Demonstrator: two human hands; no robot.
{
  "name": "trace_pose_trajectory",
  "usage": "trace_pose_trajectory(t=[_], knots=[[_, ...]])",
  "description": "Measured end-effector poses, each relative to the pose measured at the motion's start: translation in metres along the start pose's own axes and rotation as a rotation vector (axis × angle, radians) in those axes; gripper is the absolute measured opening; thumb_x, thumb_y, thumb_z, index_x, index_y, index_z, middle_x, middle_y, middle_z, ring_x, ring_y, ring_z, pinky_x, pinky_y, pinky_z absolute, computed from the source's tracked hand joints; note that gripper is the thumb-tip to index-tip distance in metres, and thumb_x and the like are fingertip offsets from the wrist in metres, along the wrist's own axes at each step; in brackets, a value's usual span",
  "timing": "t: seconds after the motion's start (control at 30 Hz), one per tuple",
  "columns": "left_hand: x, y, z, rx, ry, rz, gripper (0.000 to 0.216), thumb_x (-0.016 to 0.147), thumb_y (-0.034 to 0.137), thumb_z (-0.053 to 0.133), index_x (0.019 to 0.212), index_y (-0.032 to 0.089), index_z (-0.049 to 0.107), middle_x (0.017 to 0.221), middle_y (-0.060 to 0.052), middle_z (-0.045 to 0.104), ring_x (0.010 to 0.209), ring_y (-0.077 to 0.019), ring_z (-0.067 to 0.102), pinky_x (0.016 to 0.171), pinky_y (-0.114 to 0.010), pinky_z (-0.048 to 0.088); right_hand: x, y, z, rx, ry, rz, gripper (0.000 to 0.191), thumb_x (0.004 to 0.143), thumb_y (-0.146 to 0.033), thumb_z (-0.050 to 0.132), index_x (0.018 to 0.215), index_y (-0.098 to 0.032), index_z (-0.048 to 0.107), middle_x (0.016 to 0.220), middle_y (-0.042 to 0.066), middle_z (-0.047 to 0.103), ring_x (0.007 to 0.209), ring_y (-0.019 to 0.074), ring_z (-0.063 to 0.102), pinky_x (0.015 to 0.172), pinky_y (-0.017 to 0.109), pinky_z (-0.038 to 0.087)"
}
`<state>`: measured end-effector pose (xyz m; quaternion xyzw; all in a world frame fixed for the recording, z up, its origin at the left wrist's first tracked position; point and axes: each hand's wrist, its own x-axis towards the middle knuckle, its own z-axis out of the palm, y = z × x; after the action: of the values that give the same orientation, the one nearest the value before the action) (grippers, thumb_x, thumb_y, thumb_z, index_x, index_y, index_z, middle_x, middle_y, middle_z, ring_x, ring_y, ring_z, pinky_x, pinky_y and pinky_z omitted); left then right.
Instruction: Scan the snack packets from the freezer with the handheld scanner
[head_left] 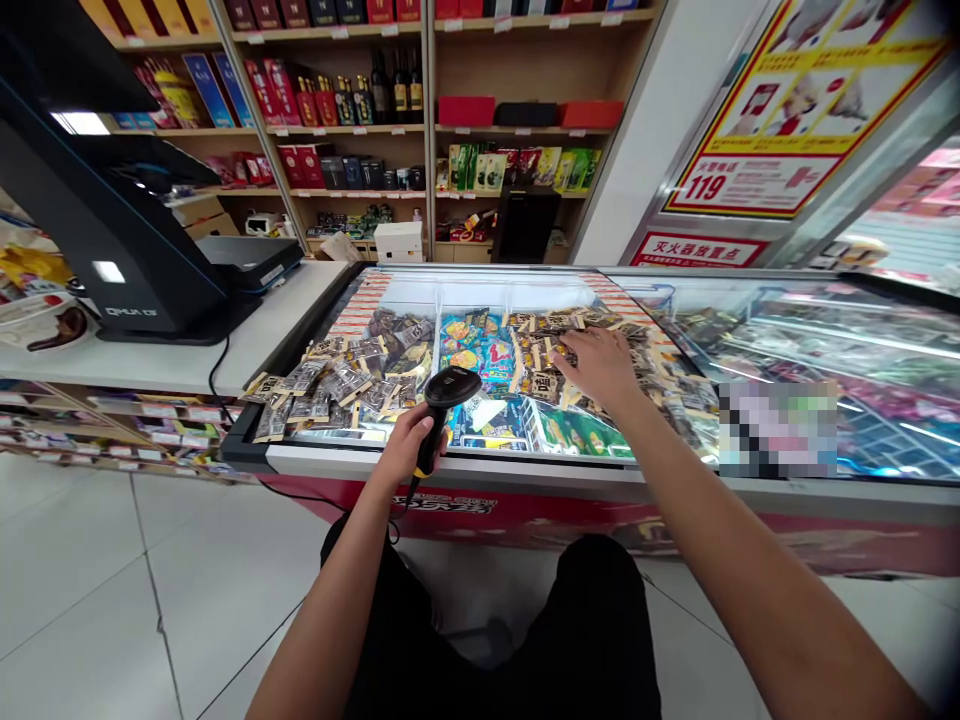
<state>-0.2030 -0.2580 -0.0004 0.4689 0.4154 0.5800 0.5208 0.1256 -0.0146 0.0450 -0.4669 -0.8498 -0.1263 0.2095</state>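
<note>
My left hand (411, 442) is wrapped round the handle of a black barcode scanner (451, 386), its head held over the front edge of the glass-topped chest freezer (300, 462). A cord hangs down from the handle. My right hand (598, 364) reaches out to a spread of small snack packets (544, 383) on the right of the glass. Its fingers are stretched out and lie on the packets; whether any is gripped, I cannot tell. To the left lies another heap of dark snack packets (349, 385). Blue bags (480, 345) show through the glass between the two heaps.
On the counter (262, 305) at left stands a checkout scale (135, 230) with a screen. Shelves (360, 130) of boxes and bottles line the back. A second freezer section (810, 350) extends to the right. The scanner's cord (292, 490) runs along the freezer front.
</note>
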Motion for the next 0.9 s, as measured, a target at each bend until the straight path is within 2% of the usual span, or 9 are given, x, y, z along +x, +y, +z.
trace_pose_trajectory(t=[0.13,0.23,0.33,0.43,0.5,0.6,0.73,0.83,0.9], knots=[[-0.001,0.001,-0.002,-0.043,0.049,0.05,0.07,0.088,0.086,0.077,0.11,0.021,0.064,0.066,0.001,0.071,0.04,-0.0153,0.06,0.04,-0.026,0.045,-0.002,-0.036,0.003,0.046,0.1,-0.027,0.052,0.115,-0.045,0.051,0.147,-0.018,0.082,0.161,0.02,0.076,0.161,0.0488,0.057,0.136,0.08,0.034],[-0.006,0.004,-0.013,-0.052,0.096,0.073,0.071,0.088,0.087,0.077,0.11,0.02,0.065,0.065,0.002,0.07,0.04,-0.0154,0.061,0.04,-0.025,0.044,-0.004,-0.078,0.01,0.212,0.072,-0.156,0.052,0.115,-0.042,0.05,0.15,-0.016,0.079,0.159,0.02,0.077,0.161,0.0448,0.058,0.139,0.072,0.037],[-0.013,0.01,-0.034,-0.016,0.156,0.083,0.072,0.088,0.087,0.077,0.111,0.02,0.065,0.065,0.002,0.071,0.039,-0.0162,0.061,0.039,-0.025,0.044,-0.005,-0.132,0.02,0.45,-0.073,-0.287,0.055,0.116,-0.047,0.05,0.155,-0.018,0.076,0.157,0.019,0.078,0.155,0.0417,0.064,0.138,0.065,0.043],[-0.02,0.019,-0.058,0.048,0.213,0.094,0.073,0.087,0.086,0.079,0.111,0.02,0.064,0.065,0.001,0.072,0.039,-0.0168,0.061,0.039,-0.026,0.045,-0.002,-0.19,0.026,0.63,-0.292,-0.331,0.066,0.116,-0.065,0.052,0.166,-0.023,0.067,0.167,0.018,0.07,0.159,0.0429,0.061,0.136,0.064,0.045],[-0.023,0.023,-0.072,0.066,0.271,0.118,0.072,0.087,0.085,0.079,0.114,0.019,0.065,0.064,0.002,0.07,0.04,-0.0167,0.061,0.04,-0.025,0.043,0.005,-0.225,0.03,0.663,-0.409,-0.273,0.08,0.113,-0.077,0.053,0.173,-0.024,0.059,0.173,0.021,0.064,0.163,0.047,0.055,0.136,0.066,0.043],[-0.025,0.023,-0.082,0.036,0.35,0.146,0.073,0.089,0.086,0.076,0.117,0.019,0.066,0.061,0.004,0.067,0.038,-0.0156,0.058,0.039,-0.025,0.04,0.019,-0.264,0.035,0.583,-0.477,-0.086,0.103,0.105,-0.091,0.059,0.178,-0.02,0.051,0.173,0.029,0.058,0.165,0.0573,0.046,0.132,0.073,0.041],[-0.026,0.02,-0.082,0.01,0.353,0.139,0.073,0.089,0.086,0.074,0.117,0.019,0.065,0.064,0.003,0.07,0.038,-0.0154,0.058,0.038,-0.025,0.038,0.038,-0.285,0.045,0.485,-0.519,0.013,0.111,0.09,-0.095,0.079,0.17,-0.021,0.059,0.17,0.03,0.054,0.165,0.0614,0.04,0.129,0.075,0.04],[-0.027,0.021,-0.08,0.027,0.312,0.123,0.072,0.089,0.086,0.075,0.117,0.02,0.064,0.064,0.002,0.071,0.037,-0.0157,0.059,0.038,-0.025,0.039,0.047,-0.278,0.053,0.499,-0.531,0.041,0.107,0.079,-0.09,0.093,0.156,-0.022,0.066,0.164,0.027,0.059,0.16,0.0584,0.047,0.128,0.072,0.043],[-0.029,0.022,-0.08,0.044,0.288,0.112,0.071,0.091,0.085,0.075,0.117,0.02,0.064,0.064,0.003,0.07,0.038,-0.0156,0.06,0.039,-0.024,0.042,0.051,-0.264,0.058,0.595,-0.508,0.055,0.11,0.072,-0.084,0.101,0.154,-0.021,0.064,0.16,0.026,0.062,0.157,0.0563,0.052,0.127,0.069,0.048]])
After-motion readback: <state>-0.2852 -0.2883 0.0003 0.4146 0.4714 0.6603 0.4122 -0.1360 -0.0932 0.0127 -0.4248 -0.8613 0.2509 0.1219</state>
